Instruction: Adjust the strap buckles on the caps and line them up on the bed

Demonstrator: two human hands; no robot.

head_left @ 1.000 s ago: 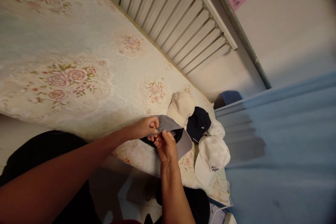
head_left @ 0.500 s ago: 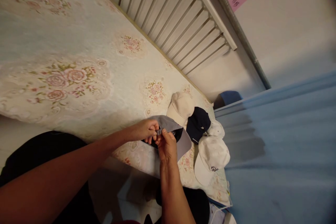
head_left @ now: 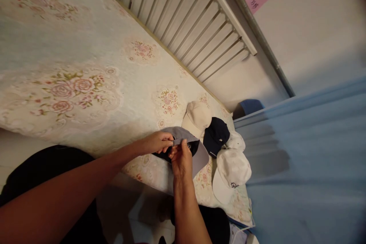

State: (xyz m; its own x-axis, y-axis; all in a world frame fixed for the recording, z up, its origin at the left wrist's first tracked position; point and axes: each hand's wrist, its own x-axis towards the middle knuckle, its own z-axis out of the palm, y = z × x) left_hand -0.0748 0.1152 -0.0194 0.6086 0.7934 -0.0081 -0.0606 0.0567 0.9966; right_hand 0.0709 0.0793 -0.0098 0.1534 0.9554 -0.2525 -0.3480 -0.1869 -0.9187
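Observation:
A grey baseball cap (head_left: 201, 160) rests on the bed edge in front of me, its brim to the right and its dark inside partly showing. My left hand (head_left: 160, 142) pinches the cap's back strap near its left end. Just to the right, my right hand (head_left: 182, 160) has thumb and fingers closed on the same strap. Fingers hide part of the strap and its fastening. Behind the grey cap lies a beige cap (head_left: 199, 114). Beside that is a navy cap (head_left: 216, 134).
A white cap with dark lettering (head_left: 233, 169) and another white cap (head_left: 236, 142) lie at the right. The bed has a floral cover (head_left: 85, 42). Metal rails (head_left: 194, 26) run along its far side, and a blue curtain (head_left: 309, 160) hangs at the right.
My right thumb has slid slightly right along the strap, and more of the strap shows between my hands. The cap stays in nearly the same place.

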